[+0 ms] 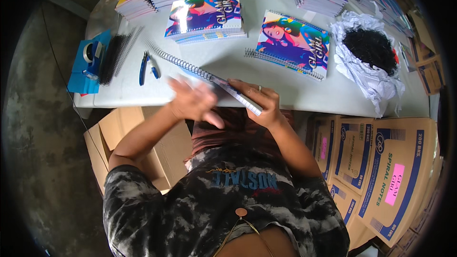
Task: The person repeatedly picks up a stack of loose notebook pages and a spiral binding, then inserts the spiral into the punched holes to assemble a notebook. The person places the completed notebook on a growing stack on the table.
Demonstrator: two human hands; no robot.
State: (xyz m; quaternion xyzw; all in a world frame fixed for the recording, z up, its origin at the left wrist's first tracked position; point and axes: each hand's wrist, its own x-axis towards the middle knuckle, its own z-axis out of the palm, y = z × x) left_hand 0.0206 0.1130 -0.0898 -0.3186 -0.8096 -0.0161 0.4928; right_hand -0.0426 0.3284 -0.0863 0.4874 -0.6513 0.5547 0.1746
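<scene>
Near the table's front edge, my right hand (264, 103) grips a thin spiral notebook (243, 99) by its lower end, holding it tilted on edge. A long wire-like spiral coil (181, 62) runs along the notebook's edge and sticks out past it toward the far left. My left hand (193, 97) is beside the coil, smeared by motion, with its fingers spread and nothing seen in them. Whether it touches the coil, I cannot tell. Beyond it lie blue-handled pliers (143, 69) and a small blue-and-white tool (152, 65).
A notebook stack (204, 16) stands mid-table, with a colourful notebook (293, 43) to its right. Crumpled white wrapping (345, 74) holds a black tangle (371, 50). Dark coils (114, 54) lie beside a tape roll (89, 52). Cardboard boxes (414, 135) stand right; an opened box (124, 126) sits left.
</scene>
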